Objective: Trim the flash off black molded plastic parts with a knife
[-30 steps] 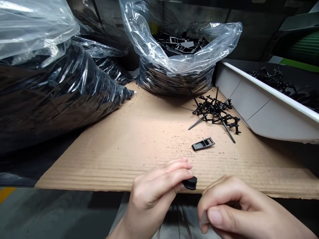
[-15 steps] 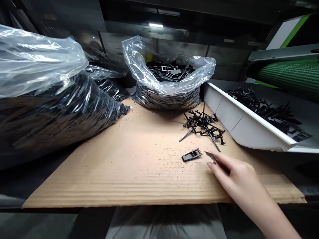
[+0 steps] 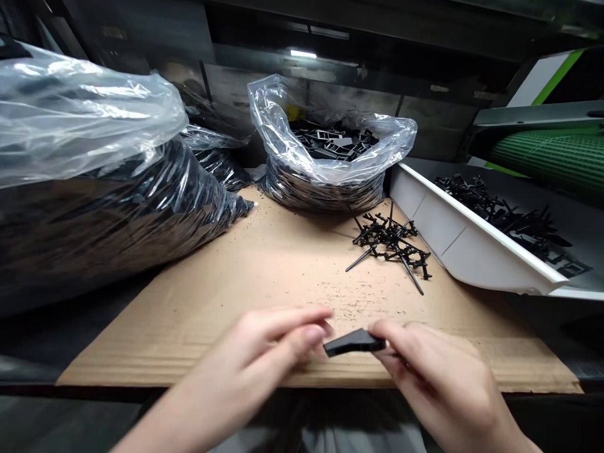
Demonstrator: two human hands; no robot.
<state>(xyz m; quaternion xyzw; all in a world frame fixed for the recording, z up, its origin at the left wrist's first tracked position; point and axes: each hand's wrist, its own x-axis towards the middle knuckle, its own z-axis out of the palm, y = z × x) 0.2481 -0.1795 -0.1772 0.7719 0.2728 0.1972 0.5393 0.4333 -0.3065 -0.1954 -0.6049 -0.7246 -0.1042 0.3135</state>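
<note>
My right hand (image 3: pixel 438 371) pinches a small black plastic part (image 3: pixel 355 342) between thumb and fingers, low over the front of the cardboard sheet (image 3: pixel 212 327). A thin dark edge shows under that thumb; most of it is hidden in the palm. My left hand (image 3: pixel 278 346) is at the part's left end, thumb and index finger stretched toward it with a slight gap between them. Whether its lower fingers touch the part is unclear. Beyond the hands, a tangle of black plastic sprues (image 3: pixel 391 242) lies on the cardboard, with small dark shavings scattered nearer.
An open clear bag (image 3: pixel 325 173) full of black frame-like parts stands at the back. A large filled bag (image 3: pixel 94 207) bulges over the left side. To the right, a white-walled tray (image 3: pixel 472 233) holds more black pieces beside a green ribbed belt (image 3: pixel 552 154).
The black part that lay on the cardboard has been picked up and is in my right hand, which moved nearer to me. My left hand has come into view. The camera view has shifted slightly.
</note>
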